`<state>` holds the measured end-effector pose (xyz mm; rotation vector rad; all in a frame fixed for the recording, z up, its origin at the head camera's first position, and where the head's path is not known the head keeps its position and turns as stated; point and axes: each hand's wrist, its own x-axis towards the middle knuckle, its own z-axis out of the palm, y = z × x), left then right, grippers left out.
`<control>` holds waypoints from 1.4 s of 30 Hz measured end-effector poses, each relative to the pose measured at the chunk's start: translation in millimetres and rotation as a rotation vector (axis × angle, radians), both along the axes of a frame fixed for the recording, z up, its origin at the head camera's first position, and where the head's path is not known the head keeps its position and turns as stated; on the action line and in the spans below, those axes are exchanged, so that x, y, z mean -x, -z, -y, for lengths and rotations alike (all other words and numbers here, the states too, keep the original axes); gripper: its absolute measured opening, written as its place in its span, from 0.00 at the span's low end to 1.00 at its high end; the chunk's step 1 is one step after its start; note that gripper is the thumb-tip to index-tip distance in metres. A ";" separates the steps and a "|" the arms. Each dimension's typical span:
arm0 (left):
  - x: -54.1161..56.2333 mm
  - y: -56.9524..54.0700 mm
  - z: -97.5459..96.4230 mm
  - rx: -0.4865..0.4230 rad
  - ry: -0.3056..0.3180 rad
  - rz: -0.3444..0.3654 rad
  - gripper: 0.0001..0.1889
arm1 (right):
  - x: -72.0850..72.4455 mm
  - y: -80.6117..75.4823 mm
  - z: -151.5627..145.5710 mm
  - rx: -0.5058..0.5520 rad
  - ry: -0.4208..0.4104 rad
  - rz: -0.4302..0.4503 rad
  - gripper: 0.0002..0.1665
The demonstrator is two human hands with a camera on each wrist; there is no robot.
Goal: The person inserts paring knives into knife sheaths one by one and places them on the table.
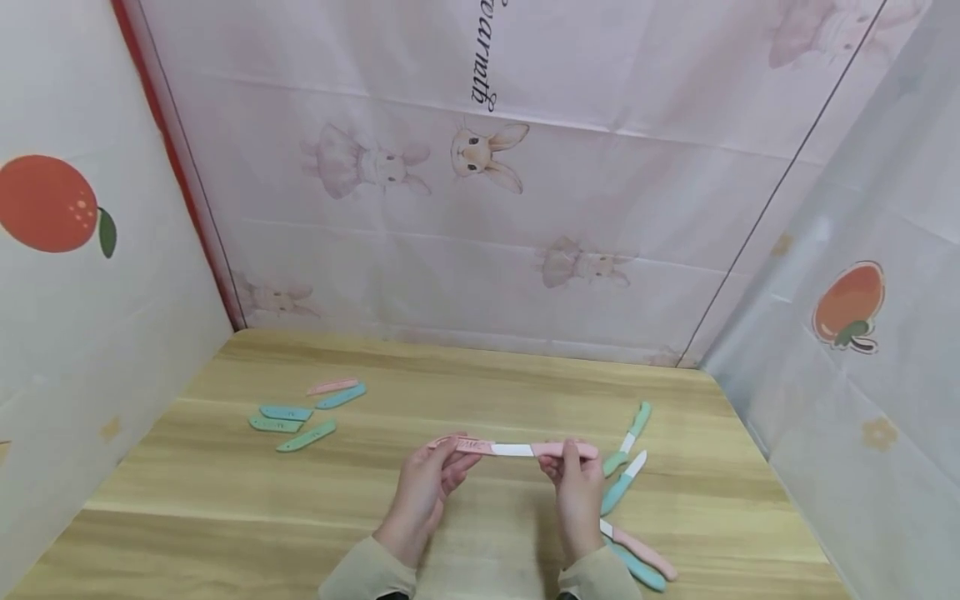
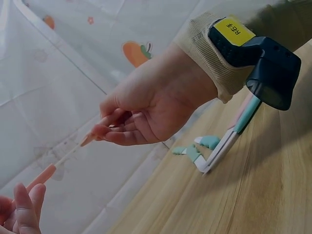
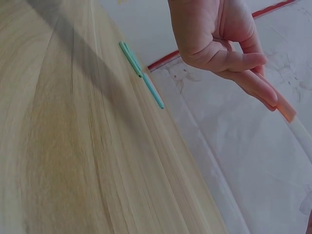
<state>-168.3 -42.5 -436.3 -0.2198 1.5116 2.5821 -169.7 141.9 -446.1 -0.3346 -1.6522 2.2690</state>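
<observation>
My left hand (image 1: pixel 424 492) pinches a pink blade sheath (image 1: pixel 472 446) between thumb and fingers. My right hand (image 1: pixel 576 487) grips the pink handle of a paring knife (image 1: pixel 547 450). A stretch of white blade shows between handle and sheath, with the tip end hidden in the sheath. Both parts lie in one line, held level over the table. Seen from the left wrist, the right hand (image 2: pixel 146 107) holds the handle and the left fingers (image 2: pixel 24 209) hold the sheath. In the right wrist view the left hand (image 3: pixel 224 48) has the sheath (image 3: pixel 287 111) at its fingertips.
Beside my right hand lie several knives: a green one (image 1: pixel 639 417), a blue one (image 1: pixel 618 496), and a pink one (image 1: pixel 645 552) over another blue one (image 1: pixel 637 571). Several loose sheaths, including a green sheath (image 1: pixel 306 436) and a pink sheath (image 1: pixel 333 387), lie on the left of the wooden table (image 1: pixel 187 492).
</observation>
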 end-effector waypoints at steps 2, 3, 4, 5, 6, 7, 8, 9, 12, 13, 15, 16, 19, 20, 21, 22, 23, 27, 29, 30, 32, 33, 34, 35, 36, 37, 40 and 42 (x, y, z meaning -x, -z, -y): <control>-0.7 0.7 -0.2 -0.002 0.000 -0.002 0.19 | -0.2 1.2 -0.1 -0.014 0.004 0.014 0.08; -1.0 1.0 -0.2 -0.004 0.000 -0.008 0.19 | 0.0 1.8 -0.2 -0.018 0.005 0.020 0.08; -1.1 1.2 -0.4 -0.005 -0.002 -0.012 0.19 | 0.1 2.0 -0.2 -0.020 0.006 0.023 0.08; -1.3 1.3 -0.6 -0.006 -0.004 -0.016 0.20 | 0.5 2.3 0.0 -0.021 0.005 0.026 0.07; -1.6 1.2 -0.7 -0.007 -0.006 -0.022 0.20 | 0.8 2.6 0.1 -0.020 0.004 0.024 0.07; -1.7 1.2 -1.0 -0.009 -0.009 -0.023 0.20 | 1.2 2.5 0.3 -0.018 0.004 0.024 0.07; -1.6 0.9 -1.3 -0.012 -0.013 -0.023 0.20 | 1.4 2.4 0.4 -0.015 0.004 0.023 0.07; -1.7 0.8 -1.7 -0.015 -0.016 -0.023 0.20 | 1.5 2.2 0.7 -0.013 0.005 0.019 0.06; -1.1 0.3 -3.2 -0.024 -0.023 -0.015 0.20 | 1.4 1.7 1.3 -0.011 0.009 0.006 0.07; -0.8 0.5 -3.7 -0.027 -0.024 -0.013 0.20 | 1.3 1.7 1.4 -0.010 0.010 0.002 0.07; -0.7 0.8 -4.4 -0.031 -0.024 -0.014 0.20 | 1.3 2.1 1.7 -0.008 0.012 -0.004 0.08; -0.6 0.9 -4.7 -0.032 -0.025 -0.016 0.20 | 1.3 2.3 1.8 -0.006 0.012 -0.007 0.08; -0.4 1.7 -5.4 -0.036 -0.027 -0.020 0.20 | 1.3 3.0 2.3 -0.004 0.010 -0.013 0.08; -0.3 1.8 -5.5 -0.039 -0.030 -0.019 0.20 | 1.2 3.1 2.6 -0.003 0.011 -0.017 0.08; -0.1 1.9 -5.7 -0.043 -0.030 -0.016 0.19 | 1.0 3.1 3.0 -0.003 0.011 -0.023 0.09; -0.2 1.9 -5.9 -0.045 -0.033 -0.014 0.19 | 0.8 3.1 3.3 -0.003 0.013 -0.025 0.08; -0.4 2.0 -6.0 -0.045 -0.034 -0.012 0.19 | 0.4 3.3 3.6 -0.006 0.014 -0.028 0.08; -2.0 1.6 -6.2 -0.045 -0.040 -0.020 0.19 | -0.3 4.3 5.1 -0.005 0.016 -0.038 0.08; -2.6 1.3 -6.3 -0.046 -0.046 -0.023 0.20 | -0.4 4.2 6.3 0.002 0.016 -0.035 0.08; -2.8 1.4 -6.2 -0.048 -0.047 -0.025 0.20 | -0.3 4.2 7.0 0.011 0.018 -0.038 0.07; -3.1 1.3 -6.1 -0.055 -0.052 -0.027 0.20 | -0.3 4.3 7.9 0.022 0.022 -0.039 0.07; -3.0 1.3 -6.2 -0.058 -0.054 -0.025 0.20 | -0.5 4.2 8.5 0.025 0.022 -0.041 0.07; -2.9 1.4 -6.1 -0.061 -0.055 -0.024 0.20 | -0.9 4.0 8.9 0.026 0.023 -0.044 0.07; -3.0 1.6 -6.1 -0.063 -0.057 -0.023 0.20 | -1.1 4.3 9.3 0.025 0.024 -0.050 0.07; -2.9 1.7 -6.1 -0.065 -0.058 -0.022 0.20 | -1.4 4.8 9.4 0.025 0.024 -0.056 0.07; -2.9 1.7 -6.2 -0.068 -0.061 -0.019 0.19 | -1.6 5.0 9.6 0.021 0.022 -0.059 0.07; -3.4 1.9 -6.2 -0.069 -0.066 -0.016 0.19 | -2.3 5.5 10.8 0.026 0.020 -0.069 0.07; -4.2 2.0 -6.2 -0.067 -0.066 -0.016 0.19 | -2.7 5.7 12.0 0.034 0.017 -0.068 0.07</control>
